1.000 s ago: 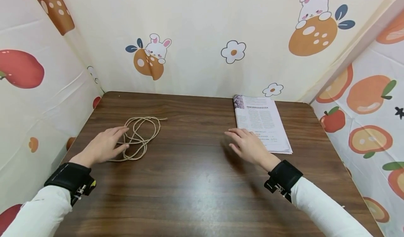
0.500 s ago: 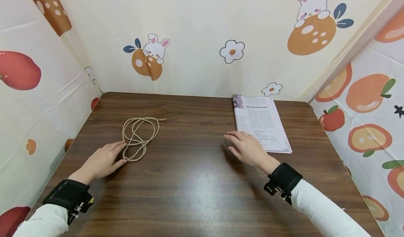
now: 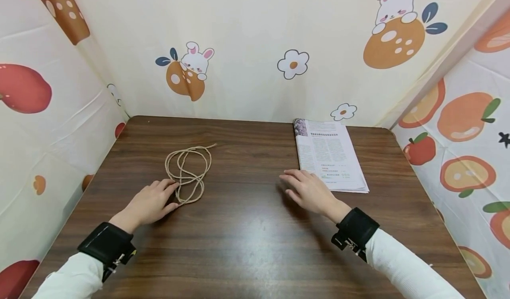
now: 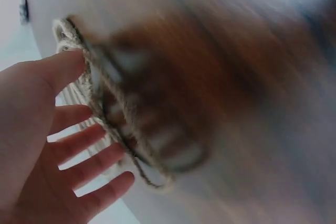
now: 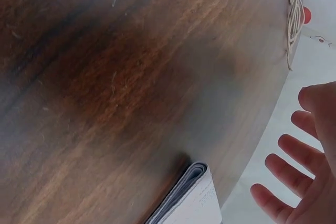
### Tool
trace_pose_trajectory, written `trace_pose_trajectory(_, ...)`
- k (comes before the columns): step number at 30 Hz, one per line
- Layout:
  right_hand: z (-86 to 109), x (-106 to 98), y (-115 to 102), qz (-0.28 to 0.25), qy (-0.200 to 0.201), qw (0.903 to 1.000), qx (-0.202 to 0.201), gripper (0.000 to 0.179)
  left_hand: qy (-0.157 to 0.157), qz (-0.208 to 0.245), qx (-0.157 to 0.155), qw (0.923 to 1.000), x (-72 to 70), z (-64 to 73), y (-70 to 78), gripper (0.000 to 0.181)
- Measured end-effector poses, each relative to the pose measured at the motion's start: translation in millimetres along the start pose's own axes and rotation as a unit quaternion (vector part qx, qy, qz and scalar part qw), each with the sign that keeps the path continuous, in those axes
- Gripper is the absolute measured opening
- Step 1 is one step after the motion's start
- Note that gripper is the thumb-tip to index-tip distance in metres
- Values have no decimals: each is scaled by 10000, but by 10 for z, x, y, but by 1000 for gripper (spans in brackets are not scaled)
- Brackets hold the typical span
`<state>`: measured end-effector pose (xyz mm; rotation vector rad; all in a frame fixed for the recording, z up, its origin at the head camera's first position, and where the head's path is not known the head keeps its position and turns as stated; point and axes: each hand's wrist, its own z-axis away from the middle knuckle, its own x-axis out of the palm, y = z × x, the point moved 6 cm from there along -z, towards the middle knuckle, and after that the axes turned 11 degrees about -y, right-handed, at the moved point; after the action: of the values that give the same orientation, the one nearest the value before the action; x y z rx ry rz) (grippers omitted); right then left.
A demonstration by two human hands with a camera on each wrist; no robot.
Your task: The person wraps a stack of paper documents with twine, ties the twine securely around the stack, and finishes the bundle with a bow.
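A loosely coiled beige rope [image 3: 190,175] lies on the left half of the dark wooden table [image 3: 247,246]. My left hand [image 3: 147,204] is at the coil's near left edge, its fingertips and thumb touching the strands. In the left wrist view that hand's fingers [image 4: 97,166] are spread and fairly straight, with the rope [image 4: 131,114] right at their tips. My right hand [image 3: 311,193] hovers palm down near the lower left corner of a folded newspaper [image 3: 328,157]. In the right wrist view its fingers [image 5: 289,174] are apart and loosely bent, with nothing between them.
A pale curtain [image 3: 247,47] printed with rabbits and flowers hangs behind the table's back edge. Fruit-printed cloths stand along the left side [image 3: 75,126] and the right side [image 3: 462,135]. A black band with a camera [image 3: 356,232] is strapped round each wrist.
My left hand first drew back toward me from over the coil, then moved right, and the rope slid right with it. The right hand has shifted slightly toward me; the newspaper stays put.
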<state>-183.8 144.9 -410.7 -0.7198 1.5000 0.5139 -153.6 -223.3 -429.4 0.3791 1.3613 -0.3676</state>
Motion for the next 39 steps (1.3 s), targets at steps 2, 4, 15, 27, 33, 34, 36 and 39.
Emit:
trace_pose_trajectory(2, 6, 7, -12, -20, -33, 10000, -36, 40, -61, -25, 46, 10000, -11, -36, 72, 53)
trace_pose_trajectory(4, 10, 12, -26, -38, -63, 9999, -71, 40, -117, -58, 110, 9999, -21, -74, 145, 54)
trace_pose_trajectory(15, 2, 59, -149, -81, -198, 9996, -185, 38, 33, -391, 500, 9980, -71, -303, 567, 52)
trace_pose_trajectory(27, -52, 151, -376, 4, -428, 9979, -494, 38, 46, -395, 1065, 9935, -82, -532, 1035, 43)
trace_pose_trajectory(33, -88, 174, -478, -3, -546, 9966, -621, 38, 23, -324, 1246, 9917, -52, -617, 1202, 40)
trace_pose_trajectory(34, -90, 179, -491, -21, -564, 9964, -639, 38, 20, -319, 1276, 9913, -47, -628, 1228, 40)
trace_pose_trajectory(36, -94, 193, -512, -59, -596, 9960, -665, 37, -2, -312, 1324, 9907, -36, -648, 1277, 39)
trace_pose_trajectory(39, -98, 228, -530, -91, -672, 9956, -655, 37, -61, -277, 1396, 9898, -21, -674, 1352, 38)
